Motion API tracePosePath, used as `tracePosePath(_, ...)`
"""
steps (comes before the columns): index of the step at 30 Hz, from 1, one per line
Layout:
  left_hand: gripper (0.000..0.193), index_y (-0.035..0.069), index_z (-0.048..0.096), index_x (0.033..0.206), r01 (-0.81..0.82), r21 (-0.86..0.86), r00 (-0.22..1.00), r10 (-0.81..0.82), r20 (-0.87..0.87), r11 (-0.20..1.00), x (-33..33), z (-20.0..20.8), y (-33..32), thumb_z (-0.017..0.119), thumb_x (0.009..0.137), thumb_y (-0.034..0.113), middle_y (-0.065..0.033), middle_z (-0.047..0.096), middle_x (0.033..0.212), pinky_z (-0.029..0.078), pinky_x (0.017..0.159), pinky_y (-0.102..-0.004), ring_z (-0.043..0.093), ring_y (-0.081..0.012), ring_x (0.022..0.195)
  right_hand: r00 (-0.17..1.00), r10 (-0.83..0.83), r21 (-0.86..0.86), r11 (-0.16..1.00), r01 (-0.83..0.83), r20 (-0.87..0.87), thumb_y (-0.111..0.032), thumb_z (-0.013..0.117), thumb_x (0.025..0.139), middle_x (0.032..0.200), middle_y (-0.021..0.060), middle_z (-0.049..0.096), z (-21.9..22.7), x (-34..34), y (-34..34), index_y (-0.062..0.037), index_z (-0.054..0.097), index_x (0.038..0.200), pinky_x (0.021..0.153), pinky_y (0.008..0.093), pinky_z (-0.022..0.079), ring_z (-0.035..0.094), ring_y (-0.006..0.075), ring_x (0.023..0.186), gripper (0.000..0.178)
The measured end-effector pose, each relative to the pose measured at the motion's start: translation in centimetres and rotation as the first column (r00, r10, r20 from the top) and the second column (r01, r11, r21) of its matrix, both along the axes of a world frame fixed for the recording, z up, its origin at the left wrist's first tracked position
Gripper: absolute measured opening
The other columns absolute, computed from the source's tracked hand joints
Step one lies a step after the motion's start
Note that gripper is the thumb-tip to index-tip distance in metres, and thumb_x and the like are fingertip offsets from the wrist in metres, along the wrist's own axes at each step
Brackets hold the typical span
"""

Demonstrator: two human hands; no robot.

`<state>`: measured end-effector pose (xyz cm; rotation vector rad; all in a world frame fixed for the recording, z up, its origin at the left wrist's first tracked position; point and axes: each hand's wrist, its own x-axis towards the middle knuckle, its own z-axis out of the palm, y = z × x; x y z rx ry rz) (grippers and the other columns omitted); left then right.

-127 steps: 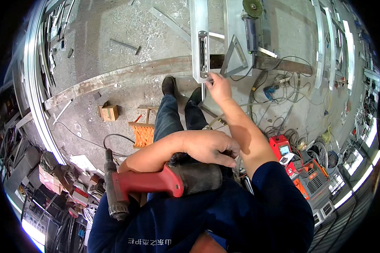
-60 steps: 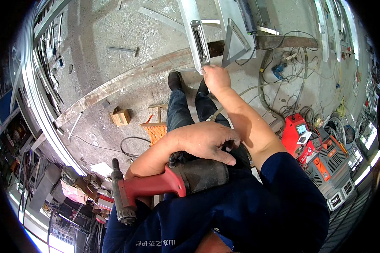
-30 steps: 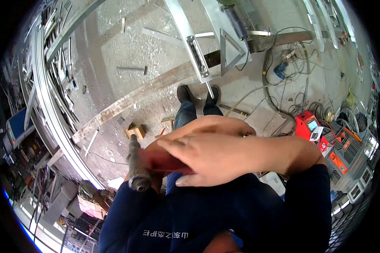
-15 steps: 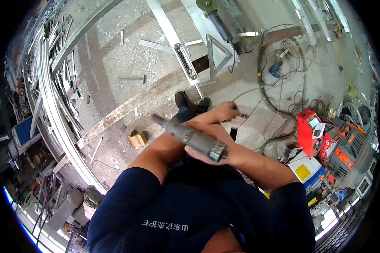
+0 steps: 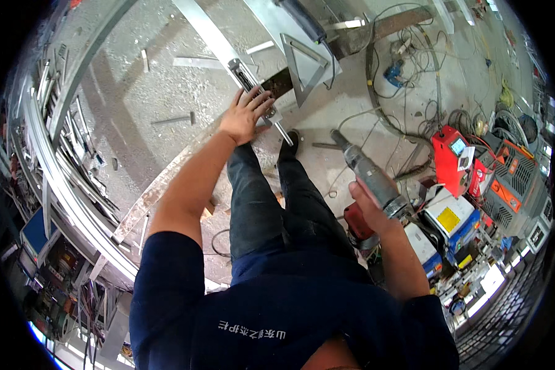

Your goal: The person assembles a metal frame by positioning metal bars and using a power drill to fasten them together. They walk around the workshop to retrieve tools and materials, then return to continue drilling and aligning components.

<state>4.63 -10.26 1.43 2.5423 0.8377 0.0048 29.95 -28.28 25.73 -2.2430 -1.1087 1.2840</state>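
My left hand (image 5: 246, 117) lies with spread fingers over the end of a long silver metal bar (image 5: 206, 31). A slotted fitting (image 5: 243, 73) is set into that bar near my fingertips, and a thin metal rod (image 5: 283, 132) sticks out past its end toward my feet. On the right, my right hand (image 5: 369, 206) is closed round a grey cordless tool that looks like a rivet gun (image 5: 370, 176). Its narrow nose points up and away, and a red battery (image 5: 356, 223) shows below my hand. The grip itself is hidden by the tool's body.
A metal triangle frame (image 5: 303, 68) and a corded grinder (image 5: 302, 21) lie beyond the bar. Cables and a blue drill (image 5: 393, 74) are on the floor at right, near a red machine (image 5: 451, 157). Metal strips (image 5: 37, 142) are piled at left.
My arms, crossed before, are now apart. My left hand has reached forward onto the metal bar. My right hand has carried the rivet gun to the right, turning its nose away.
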Motion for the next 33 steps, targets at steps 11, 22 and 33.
tracePosePath(11,0.049,0.017,0.07,0.115,0.354,-0.096,0.879,-0.296,0.374,0.93,-0.2,-5.0,4.4,0.08,0.071,0.034,-0.0027,0.058,0.135,0.024,0.116,-0.0521,0.042,-0.0268,0.137,0.906,-0.402,-0.175,0.909,0.377,-0.136,-0.024,0.068,0.091,0.084,0.0036,0.062,-6.3,-2.4,-1.4,-0.0014,0.062,0.112,0.068,0.0299,0.05,0.06,0.0138,0.076,0.031)
tracePosePath(22,0.052,0.017,0.07,0.115,0.351,-0.14,0.861,-0.261,0.436,0.926,-0.4,-5.9,4.4,0.082,0.067,0.034,-0.0013,0.059,0.133,0.024,0.115,-0.0518,0.044,-0.0224,0.136,0.994,-0.094,-0.137,0.987,0.085,-0.058,-0.022,0.072,0.086,0.093,0.0113,0.071,-8.4,-4.7,4.7,-0.0017,0.068,0.104,0.077,0.0333,0.052,0.068,0.0215,0.087,0.027)
tracePosePath(33,0.051,0.016,0.067,0.122,0.363,-0.085,0.859,-0.298,0.416,0.928,-0.8,-6.4,4.4,0.075,0.077,0.039,-0.0005,0.056,0.138,0.024,0.117,-0.0467,0.04,-0.0221,0.138,0.996,0.048,0.001,0.999,-0.048,-0.08,-0.026,0.079,0.079,0.083,0.0176,0.068,-12.5,-6.7,5.9,0.0019,0.064,0.103,0.072,0.0356,0.051,0.068,0.0298,0.078,0.04)
